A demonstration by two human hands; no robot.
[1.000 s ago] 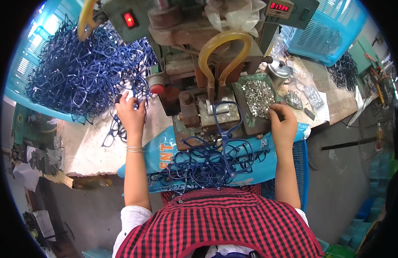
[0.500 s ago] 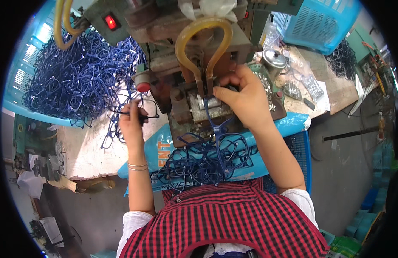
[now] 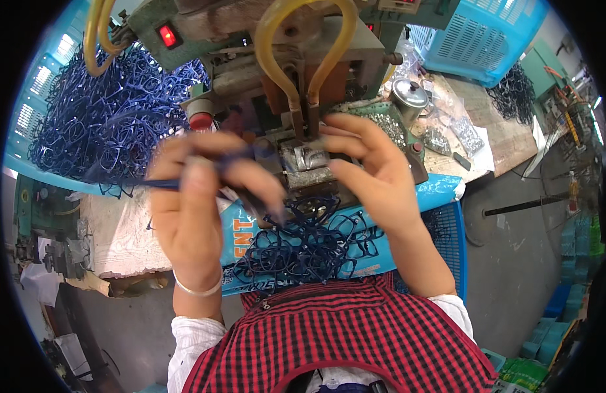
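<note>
My left hand (image 3: 193, 213), smeared by motion, is in front of the machine's left side, its fingers closed around a dark blue eyeglass frame (image 3: 160, 184). The frame's outline is blurred and partly hidden by the fingers. To the right of the metal jig (image 3: 308, 159), my right hand (image 3: 381, 173) has its thumb and fingers apart with nothing between them. Its fingertips are close to the jig and the two upright electrodes (image 3: 305, 121); whether they touch is unclear. Just below the jig, a tangled heap of blue eyeglass frames (image 3: 293, 252) lies on a light-blue plastic sheet (image 3: 240, 223).
A yellow hose (image 3: 260, 39) loops above the electrodes. A red button (image 3: 200, 120) projects at the machine's left. More blue frames (image 3: 99, 124) fill a blue basket (image 3: 21, 154) at far left. A lidded metal pot (image 3: 410, 97) and bags of small parts (image 3: 436, 141) stand right.
My left hand has risen rightward from the table toward the jig with a frame. The frame that hung from the jig has left it, and my right thumb and fingers have spread apart.
</note>
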